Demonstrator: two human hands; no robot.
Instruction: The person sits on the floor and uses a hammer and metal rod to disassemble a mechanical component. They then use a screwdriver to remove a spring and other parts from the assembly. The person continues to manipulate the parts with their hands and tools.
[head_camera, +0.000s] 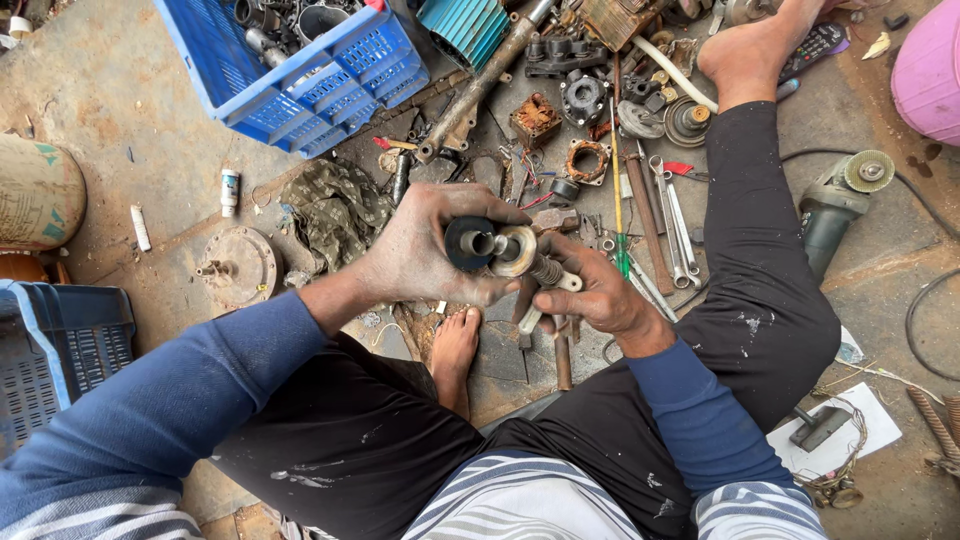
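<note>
On a workshop floor (130, 110) strewn with metal parts, a person sits cross-legged and holds a small shaft assembly (505, 252) between both hands, just above the near bare foot (455, 350). The left hand (425, 250) is wrapped around the dark round end of the piece, fingers curled over the top and thumb underneath, closed firmly on it. The right hand (590, 295) closes on the other end, fingers pinching the threaded, spring-like section together with a pale bar that sticks out below the palm. The assembly's long axis runs from the left hand down and to the right into the right hand, with a brass-coloured disc sitting between the two grips; the dark end faces up toward the camera. Both hands touch the piece, the left taking the bulkier end. Beyond the hands lie a row of spanners (675, 225), a green-handled screwdriver (619, 215), a copper-wound motor part (535, 118) and a crumpled rag (335, 205). A blue plastic crate (300, 75) full of parts stands at far left, an angle grinder (835, 205) rests to the right past the outstretched leg, and a round rusty flange (240, 265) sits left of the hands
</note>
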